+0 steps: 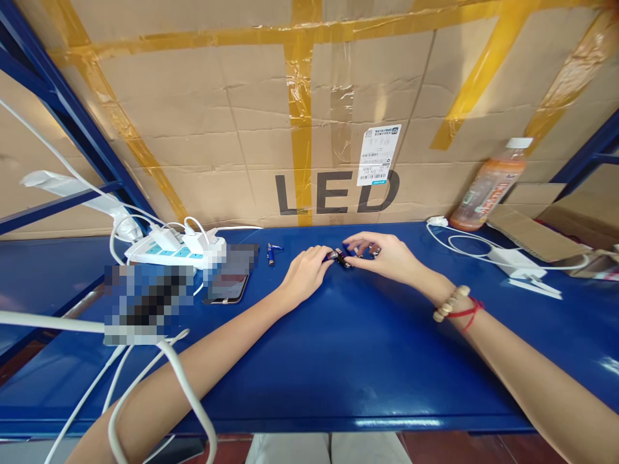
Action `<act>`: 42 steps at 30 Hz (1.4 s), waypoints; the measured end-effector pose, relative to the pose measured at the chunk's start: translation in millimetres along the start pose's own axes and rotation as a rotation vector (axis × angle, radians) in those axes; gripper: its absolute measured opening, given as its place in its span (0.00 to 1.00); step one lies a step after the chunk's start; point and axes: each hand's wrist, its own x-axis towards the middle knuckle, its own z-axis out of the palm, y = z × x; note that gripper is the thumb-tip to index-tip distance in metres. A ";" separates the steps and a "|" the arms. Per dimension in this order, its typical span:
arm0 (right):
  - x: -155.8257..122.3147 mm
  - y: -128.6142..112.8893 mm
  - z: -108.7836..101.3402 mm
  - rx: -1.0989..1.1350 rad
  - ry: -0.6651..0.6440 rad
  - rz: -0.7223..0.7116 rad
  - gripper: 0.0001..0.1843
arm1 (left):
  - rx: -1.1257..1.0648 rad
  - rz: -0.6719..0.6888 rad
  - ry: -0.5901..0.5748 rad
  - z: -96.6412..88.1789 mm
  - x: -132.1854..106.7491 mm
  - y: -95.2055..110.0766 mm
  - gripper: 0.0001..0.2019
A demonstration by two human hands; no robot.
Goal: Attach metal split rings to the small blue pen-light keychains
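My left hand and my right hand meet near the back of the blue table. Both pinch a small dark part with a metal end between their fingertips. The part is too small to name. A few more small dark pieces lie by my right fingers. A small blue cylinder with a metal tip lies on the table left of my left hand. My right wrist wears a bead bracelet and a red string.
A white power strip with plugs sits at the back left, next to a phone. White cables hang across the front left. A white charger and cable lie at the right, beside an orange drink bottle. A cardboard wall closes the back.
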 end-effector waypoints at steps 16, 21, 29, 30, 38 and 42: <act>-4.3 22.8 2.7 -0.735 -0.133 0.240 0.14 | -0.119 0.130 -0.192 2.7 1.5 -2.5 0.09; -4.0 24.4 8.1 -0.668 -0.059 0.227 0.10 | -0.097 0.141 -0.163 2.3 1.2 -2.1 0.09; -4.0 31.3 10.2 -0.582 -0.009 0.229 0.10 | -0.003 0.052 -0.041 -1.2 -0.2 1.0 0.09; -3.6 31.6 9.2 -0.566 0.001 0.234 0.09 | 0.005 0.054 -0.031 -0.7 -0.5 0.7 0.09; -0.7 11.7 3.8 -0.199 0.176 0.255 0.09 | 0.023 0.032 -0.016 -0.3 -1.1 1.3 0.09; -1.7 -7.8 10.8 0.160 0.220 0.073 0.10 | 0.013 0.023 -0.047 -1.1 -0.5 1.4 0.09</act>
